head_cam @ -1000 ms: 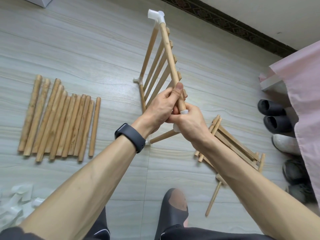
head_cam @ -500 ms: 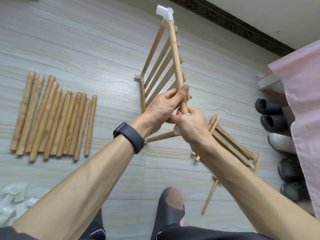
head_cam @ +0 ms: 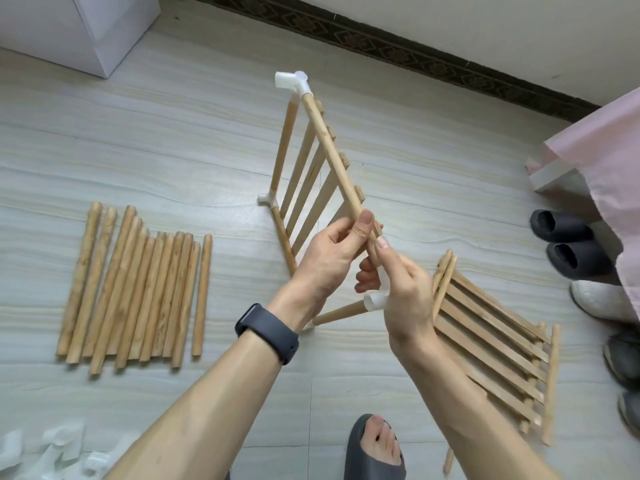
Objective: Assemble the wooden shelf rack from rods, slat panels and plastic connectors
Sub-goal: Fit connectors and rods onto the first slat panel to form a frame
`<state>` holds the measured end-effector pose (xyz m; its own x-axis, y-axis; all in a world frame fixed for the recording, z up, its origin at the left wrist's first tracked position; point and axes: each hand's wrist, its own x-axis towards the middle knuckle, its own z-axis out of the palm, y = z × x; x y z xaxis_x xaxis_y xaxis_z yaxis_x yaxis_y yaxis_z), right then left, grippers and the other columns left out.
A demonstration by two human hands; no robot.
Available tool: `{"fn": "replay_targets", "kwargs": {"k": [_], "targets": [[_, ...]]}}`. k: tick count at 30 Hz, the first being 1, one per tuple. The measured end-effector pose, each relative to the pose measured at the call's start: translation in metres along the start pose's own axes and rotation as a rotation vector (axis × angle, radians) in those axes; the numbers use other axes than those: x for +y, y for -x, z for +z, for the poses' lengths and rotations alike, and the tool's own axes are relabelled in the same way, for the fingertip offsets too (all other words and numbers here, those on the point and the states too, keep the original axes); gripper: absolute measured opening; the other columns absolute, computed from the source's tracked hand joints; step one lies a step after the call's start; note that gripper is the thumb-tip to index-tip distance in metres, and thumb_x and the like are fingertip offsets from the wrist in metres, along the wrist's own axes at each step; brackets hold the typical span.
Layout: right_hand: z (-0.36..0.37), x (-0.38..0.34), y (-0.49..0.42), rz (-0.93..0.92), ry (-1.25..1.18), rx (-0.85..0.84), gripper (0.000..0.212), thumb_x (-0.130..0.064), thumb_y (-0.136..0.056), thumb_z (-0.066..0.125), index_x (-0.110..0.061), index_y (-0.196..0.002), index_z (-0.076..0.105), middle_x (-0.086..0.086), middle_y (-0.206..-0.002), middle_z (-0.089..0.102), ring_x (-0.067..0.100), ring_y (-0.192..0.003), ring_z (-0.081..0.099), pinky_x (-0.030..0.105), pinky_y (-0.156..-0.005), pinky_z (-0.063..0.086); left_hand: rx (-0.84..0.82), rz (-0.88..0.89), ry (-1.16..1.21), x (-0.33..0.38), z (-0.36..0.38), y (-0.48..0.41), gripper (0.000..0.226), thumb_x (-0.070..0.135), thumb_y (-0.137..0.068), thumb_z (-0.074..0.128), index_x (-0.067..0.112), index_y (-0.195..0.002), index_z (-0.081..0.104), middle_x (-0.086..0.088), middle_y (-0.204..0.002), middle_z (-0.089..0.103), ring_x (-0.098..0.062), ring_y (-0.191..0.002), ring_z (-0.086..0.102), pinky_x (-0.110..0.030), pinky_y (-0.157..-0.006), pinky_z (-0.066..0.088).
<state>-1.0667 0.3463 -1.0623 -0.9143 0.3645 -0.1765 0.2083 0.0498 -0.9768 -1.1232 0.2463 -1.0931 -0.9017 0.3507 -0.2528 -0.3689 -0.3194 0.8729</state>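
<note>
Left hand [head_cam: 332, 258] grips the likely light, stiff pale wooden rod [head_cam: 332, 157] near its end; right hand [head_cam: 405, 292], at four o'clock, pinches the white plastic connector [head_cam: 375, 302].

Pale, matt, lightly grained wood in the row of round loose rods [head_cam: 138, 296] at left, the half-built frame of rods and flat slats [head_cam: 304, 174] and the flat slat panel [head_cam: 491, 355] at right. Smooth, slightly translucent finish on the white plastic elbow connector [head_cam: 292, 83] far off and the white plastic corner connector [head_cam: 375, 301] nearer. Faintly glossy pale grey floor tiles [head_cam: 173, 150] with streaked grain. Matt black wrist band [head_cam: 268, 332]. Soft pink cloth [head_cam: 606, 140] far right, beside matt dark grey moulded slippers [head_cam: 568, 237].
</note>
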Motion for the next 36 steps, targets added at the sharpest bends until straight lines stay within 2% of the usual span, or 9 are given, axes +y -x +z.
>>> {"fn": "replay_targets", "kwargs": {"k": [4,7,11,16,18,22,25,30,36], "targets": [[-0.017,-0.003,-0.004,0.145,-0.103,0.025,0.052,-0.055,-0.092,0.046,-0.018,-0.104,0.082,0.006,-0.096,0.078,0.019,-0.090,0.073,0.028,-0.077,0.053,0.072,0.027,-0.104,-0.006,0.024,-0.005,0.039,0.065,-0.092,0.059,0.029,-0.090,0.074,0.009,-0.076,0.068,-0.007,-0.069,0.063,-0.025,-0.063,0.051],[-0.033,0.001,0.000,0.151,-0.216,0.000,0.050,-0.046,-0.095,0.044,-0.014,-0.113,0.079,0.011,-0.109,0.077,0.026,-0.110,0.070,0.038,-0.096,0.047,0.091,0.017,-0.110,-0.011,0.035,-0.009,0.041,0.068,-0.090,0.058,0.031,-0.087,0.074,0.010,-0.078,0.070,-0.010,-0.074,0.067,-0.033,-0.071,0.054],[-0.042,0.019,0.014,0.162,-0.229,0.034,0.046,-0.053,-0.095,0.050,-0.019,-0.095,0.081,0.003,-0.098,0.077,0.019,-0.100,0.071,0.038,-0.098,0.045,0.122,0.004,-0.076,-0.014,0.044,-0.011,0.040,0.067,-0.087,0.060,0.030,-0.083,0.076,0.015,-0.095,0.074,-0.004,-0.098,0.068,-0.038,-0.095,0.050],[-0.042,0.024,0.012,0.131,-0.236,0.037,0.047,-0.054,-0.097,0.045,-0.025,-0.085,0.080,-0.001,-0.089,0.066,0.008,-0.082,0.057,0.026,-0.086,0.043,0.123,-0.005,-0.088,-0.015,0.054,-0.004,0.040,0.063,-0.090,0.062,0.025,-0.084,0.075,0.012,-0.092,0.071,-0.010,-0.089,0.063,-0.047,-0.088,0.047],[-0.041,0.026,0.008,0.110,-0.207,0.071,0.050,-0.056,-0.096,0.043,-0.027,-0.075,0.078,-0.009,-0.079,0.067,0.004,-0.078,0.058,0.020,-0.079,0.042,0.114,-0.027,-0.099,-0.014,0.055,-0.004,0.040,0.064,-0.087,0.061,0.026,-0.084,0.075,0.012,-0.094,0.071,-0.014,-0.096,0.062,-0.056,-0.099,0.046],[-0.039,0.034,0.004,0.031,-0.197,0.113,0.048,-0.051,-0.097,0.044,-0.023,-0.069,0.073,-0.009,-0.074,0.068,0.002,-0.076,0.060,0.022,-0.079,0.044,0.125,-0.037,-0.097,-0.014,0.054,-0.004,0.038,0.064,-0.084,0.062,0.029,-0.082,0.076,0.012,-0.097,0.073,-0.014,-0.111,0.065,-0.049,-0.112,0.044],[-0.037,0.039,0.002,0.017,-0.207,0.091,0.046,-0.048,-0.097,0.046,-0.023,-0.070,0.073,-0.009,-0.075,0.068,0.003,-0.077,0.061,0.019,-0.079,0.047,0.134,-0.029,-0.078,-0.014,0.051,-0.003,0.045,0.064,-0.085,0.062,0.021,-0.090,0.072,0.010,-0.094,0.068,-0.014,-0.102,0.062,-0.047,-0.108,0.045],[-0.032,0.035,-0.006,-0.036,-0.222,-0.029,0.054,-0.039,-0.101,0.042,0.007,-0.086,0.067,-0.008,-0.070,0.060,0.004,-0.070,0.055,0.015,-0.068,0.043,0.101,0.001,-0.091,-0.020,0.048,0.008,0.043,0.057,-0.095,0.057,0.016,-0.099,0.070,0.002,-0.079,0.058,-0.011,-0.073,0.053,-0.028,-0.074,0.050],[-0.030,0.038,-0.008,-0.086,-0.090,-0.013,0.055,-0.043,-0.104,0.032,-0.021,-0.062,0.061,-0.010,-0.062,0.061,0.005,-0.068,0.058,0.016,-0.066,0.043,0.049,0.076,-0.236,-0.027,0.045,0.008,0.037,0.053,-0.100,0.050,0.026,-0.104,0.074,0.013,-0.063,0.048,-0.007,-0.067,0.049,-0.021,-0.073,0.050]]}}
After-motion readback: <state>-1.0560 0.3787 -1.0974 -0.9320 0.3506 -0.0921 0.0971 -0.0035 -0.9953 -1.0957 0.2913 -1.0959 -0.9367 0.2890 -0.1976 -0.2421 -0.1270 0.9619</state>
